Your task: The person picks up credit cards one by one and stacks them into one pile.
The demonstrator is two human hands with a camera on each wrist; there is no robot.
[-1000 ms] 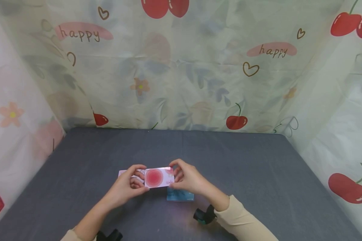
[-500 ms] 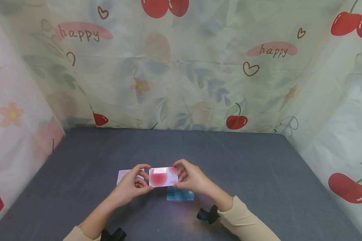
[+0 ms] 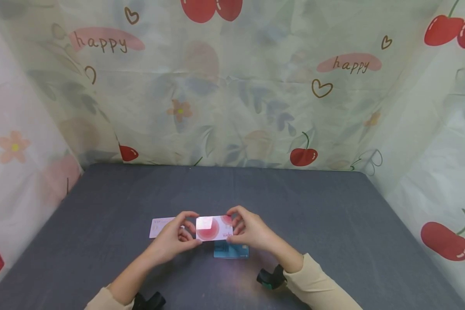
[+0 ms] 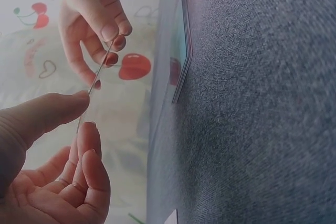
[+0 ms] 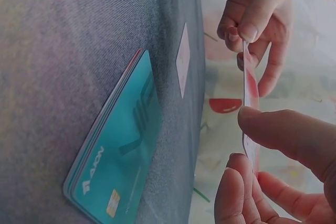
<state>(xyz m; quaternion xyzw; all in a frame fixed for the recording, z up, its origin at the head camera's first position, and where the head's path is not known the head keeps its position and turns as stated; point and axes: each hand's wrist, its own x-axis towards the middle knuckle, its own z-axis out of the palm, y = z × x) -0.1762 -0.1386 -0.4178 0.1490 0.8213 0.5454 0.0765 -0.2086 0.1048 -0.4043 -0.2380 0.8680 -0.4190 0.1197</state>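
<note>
Between both hands, raised above the table, is a pink card [image 3: 214, 228] with a red round pattern, its printed face toward the head camera. My left hand [image 3: 175, 237] pinches its left end between thumb and fingers. The right end is pinched by my right hand [image 3: 252, 228]. In the right wrist view the card [image 5: 251, 87] shows edge-on and thin. Below the right hand lies a small stack of cards with a teal card [image 5: 126, 140] on top, marked VIP, partly covered in the head view. Behind the left hand a pale pink card [image 3: 159, 225] lies flat.
The table [image 3: 314, 215] has a dark grey cloth surface. A white curtain [image 3: 232, 103] printed with cherries and flowers hangs behind it and along both sides. Black wrist cameras [image 3: 271, 277] sit at the cuffs of the beige sleeves [image 3: 317, 284].
Both hands have moved slightly to the right with the pink card. More of the pale pink card behind the left hand now shows. The teal-topped stack stays put.
</note>
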